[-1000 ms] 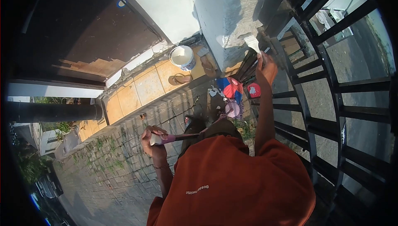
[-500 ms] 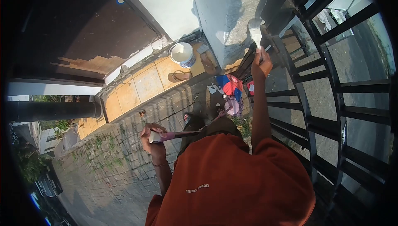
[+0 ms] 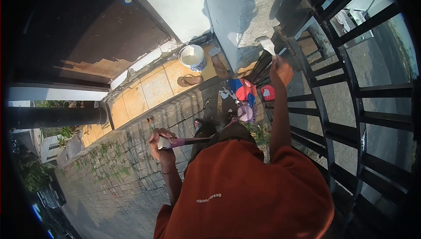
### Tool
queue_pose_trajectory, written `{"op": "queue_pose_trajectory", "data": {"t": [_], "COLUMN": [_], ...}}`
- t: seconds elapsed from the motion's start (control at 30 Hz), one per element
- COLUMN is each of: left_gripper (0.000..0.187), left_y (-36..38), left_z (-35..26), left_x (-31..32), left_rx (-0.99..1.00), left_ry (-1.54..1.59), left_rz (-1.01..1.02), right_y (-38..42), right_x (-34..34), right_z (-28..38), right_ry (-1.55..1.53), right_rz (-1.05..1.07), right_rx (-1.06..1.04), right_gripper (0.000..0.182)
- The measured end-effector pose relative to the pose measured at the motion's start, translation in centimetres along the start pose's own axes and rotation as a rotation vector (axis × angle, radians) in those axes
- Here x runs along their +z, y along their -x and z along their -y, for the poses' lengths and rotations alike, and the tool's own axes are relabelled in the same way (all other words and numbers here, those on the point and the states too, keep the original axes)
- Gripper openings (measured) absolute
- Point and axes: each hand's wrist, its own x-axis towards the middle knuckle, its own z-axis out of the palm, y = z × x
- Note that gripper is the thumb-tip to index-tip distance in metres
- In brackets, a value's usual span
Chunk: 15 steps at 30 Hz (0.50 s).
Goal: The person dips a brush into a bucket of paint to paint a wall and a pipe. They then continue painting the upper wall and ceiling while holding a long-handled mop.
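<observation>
My right hand (image 3: pixel 281 71) is closed around the handle of a paintbrush (image 3: pixel 266 45), its broad head white with paint. The brush head lies right at the lower edge of the rough, whitish wall pillar (image 3: pixel 250 33), next to the dark gate post. At the left, my left hand (image 3: pixel 161 144) is wrapped round the pale end of a long stick-like thing (image 3: pixel 179 142) with a pink part and a darker length running toward my legs. I cannot tell what kind of thing it is. A pinkish round thing (image 3: pixel 244 113) shows by my feet.
A white paint bucket (image 3: pixel 192 58) stands on the tiled ledge (image 3: pixel 157 89) beside a sandal (image 3: pixel 189 80). A black metal gate (image 3: pixel 322 120) runs along my right side. Below the pillar lie a red-and-blue cloth-like thing (image 3: pixel 245 90) and a red thing (image 3: pixel 268 92). Paving bricks (image 3: pixel 127 160) cover the ground.
My right hand has come down and slightly right with the paintbrush, which now tilts more to the left. The red thing beside my forearm shows more. My left hand has hardly moved.
</observation>
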Motion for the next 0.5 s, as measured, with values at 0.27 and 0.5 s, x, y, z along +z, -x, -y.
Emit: {"op": "queue_pose_trajectory", "data": {"t": [0.27, 0.5], "left_gripper": [0.029, 0.032], "left_y": [0.0, 0.0], "left_z": [-0.2, 0.0], "left_x": [0.3, -0.1], "left_rx": [-0.013, -0.018], "left_ry": [0.02, 0.051], "left_rz": [-0.007, -0.018], "right_y": [-1.7, 1.2], "right_x": [-4.6, 2.8], "right_z": [3.8, 2.4], "right_ry": [-0.114, -0.384], "right_rz": [-0.284, -0.44], "right_rx": [-0.136, 0.039], "right_gripper": [0.026, 0.029]}}
